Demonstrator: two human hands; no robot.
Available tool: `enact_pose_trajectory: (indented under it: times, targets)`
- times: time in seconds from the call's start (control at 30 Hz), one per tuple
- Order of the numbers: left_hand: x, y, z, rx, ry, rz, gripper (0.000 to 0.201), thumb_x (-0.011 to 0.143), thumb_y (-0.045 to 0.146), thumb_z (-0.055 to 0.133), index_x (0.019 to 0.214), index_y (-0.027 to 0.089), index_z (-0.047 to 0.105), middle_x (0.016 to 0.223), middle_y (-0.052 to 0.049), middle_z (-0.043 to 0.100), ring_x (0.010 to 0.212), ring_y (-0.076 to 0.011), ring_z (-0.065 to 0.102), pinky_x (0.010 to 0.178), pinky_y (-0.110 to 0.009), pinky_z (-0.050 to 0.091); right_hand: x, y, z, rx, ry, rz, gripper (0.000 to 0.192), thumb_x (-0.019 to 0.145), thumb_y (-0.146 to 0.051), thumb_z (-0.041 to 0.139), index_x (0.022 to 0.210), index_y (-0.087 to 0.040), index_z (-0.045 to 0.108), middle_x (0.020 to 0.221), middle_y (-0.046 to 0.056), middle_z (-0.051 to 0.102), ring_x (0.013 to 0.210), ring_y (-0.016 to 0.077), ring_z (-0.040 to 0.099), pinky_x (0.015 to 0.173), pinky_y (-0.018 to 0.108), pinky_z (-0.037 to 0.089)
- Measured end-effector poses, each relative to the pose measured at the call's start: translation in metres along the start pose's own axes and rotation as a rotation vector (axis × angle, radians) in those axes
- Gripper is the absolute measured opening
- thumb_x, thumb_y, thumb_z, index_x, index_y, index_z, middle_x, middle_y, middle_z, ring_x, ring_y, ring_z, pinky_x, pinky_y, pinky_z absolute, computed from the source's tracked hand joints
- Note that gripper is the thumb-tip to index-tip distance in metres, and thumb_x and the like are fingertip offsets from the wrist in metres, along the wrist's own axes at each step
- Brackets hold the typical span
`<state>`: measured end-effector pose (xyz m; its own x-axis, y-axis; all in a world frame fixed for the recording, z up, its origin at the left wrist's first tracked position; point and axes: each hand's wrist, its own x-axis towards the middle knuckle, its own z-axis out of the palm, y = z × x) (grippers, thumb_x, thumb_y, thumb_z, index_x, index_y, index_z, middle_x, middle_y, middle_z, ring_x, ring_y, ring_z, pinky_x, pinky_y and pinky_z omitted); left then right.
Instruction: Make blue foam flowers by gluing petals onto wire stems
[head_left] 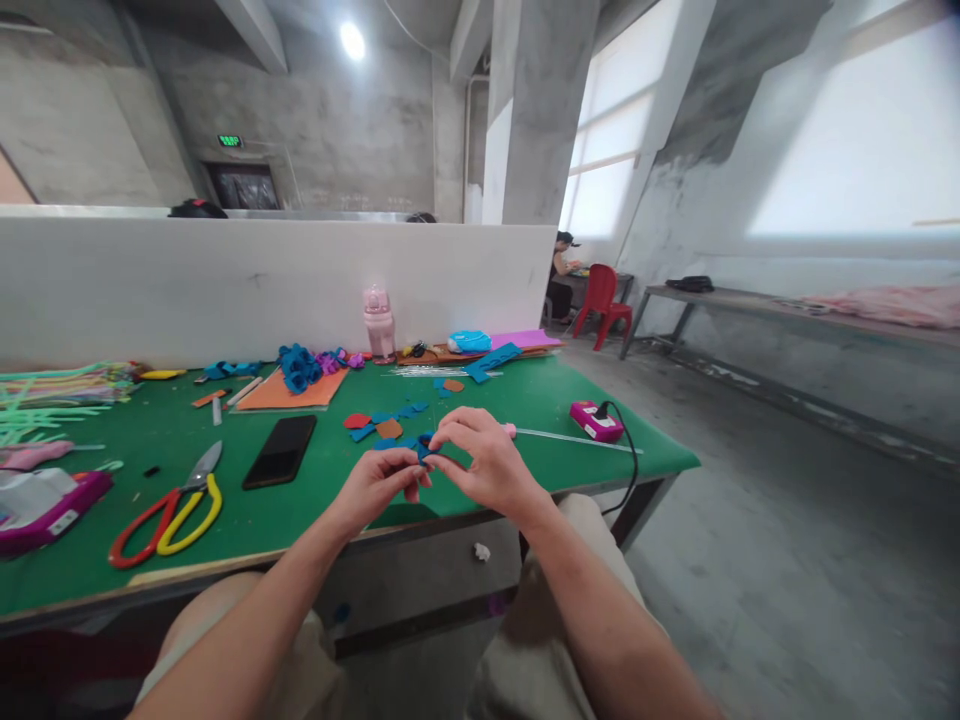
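While both hands meet over the near edge of the green worktop [525,400], the small blue foam piece [424,452] sits right between them, so neither really has to reach. The left hand [379,482] pinches it from below-left with thumb and fingertips, and the right hand [480,462] closes on it from the right and a bit above, fingers curled over the top. The piece is too small and too covered to tell which way its long axis runs. Both forearms come in from the lap, angled toward each other, wrists held just off the surface. Just beyond the grip lie more blue and orange foam scraps [388,421]; a black phone [280,451] and the red-and-yellow scissors [169,508] lie well off to the left of it, untouched.
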<state>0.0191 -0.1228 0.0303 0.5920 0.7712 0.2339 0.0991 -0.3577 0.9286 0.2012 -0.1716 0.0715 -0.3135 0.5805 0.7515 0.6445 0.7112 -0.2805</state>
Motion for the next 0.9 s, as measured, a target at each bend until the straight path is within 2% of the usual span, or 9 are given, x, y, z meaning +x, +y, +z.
enact_pose_trajectory:
  times: [0.53,0.8,0.9]
  targets:
    - [-0.0015,0.0076,0.0007,0.074,0.005,0.018,0.024,0.078,0.034,0.054,0.071,0.013,0.064,0.055,0.001,0.057,0.051,-0.0093,0.051,0.053,-0.021,0.042,0.0002,-0.0066,-0.0011,-0.088,-0.041,-0.049,0.008,0.082,-0.023,0.054,0.077,-0.020,0.059,0.086,0.004,0.060,0.084,0.0160,0.052,0.077,0.030,0.035]
    - [-0.0018,0.0060,0.0014,0.033,-0.005,-0.002,0.024,0.078,0.034,0.055,0.072,0.013,0.064,0.056,0.000,0.058,0.051,-0.0093,0.052,0.054,-0.021,0.042,-0.0006,-0.0030,0.0026,-0.224,-0.029,-0.163,0.017,0.086,-0.020,0.047,0.076,-0.021,0.060,0.079,0.003,0.057,0.079,0.0155,0.048,0.077,0.031,0.035]
    - [-0.0014,0.0043,0.0011,0.028,0.006,-0.002,0.023,0.079,0.032,0.055,0.072,0.013,0.064,0.056,0.000,0.059,0.051,-0.0091,0.052,0.054,-0.021,0.042,-0.0010,-0.0014,0.0031,-0.218,-0.024,-0.195,0.014,0.086,-0.020,0.047,0.081,-0.022,0.061,0.081,0.003,0.058,0.080,0.0155,0.048,0.078,0.031,0.035]
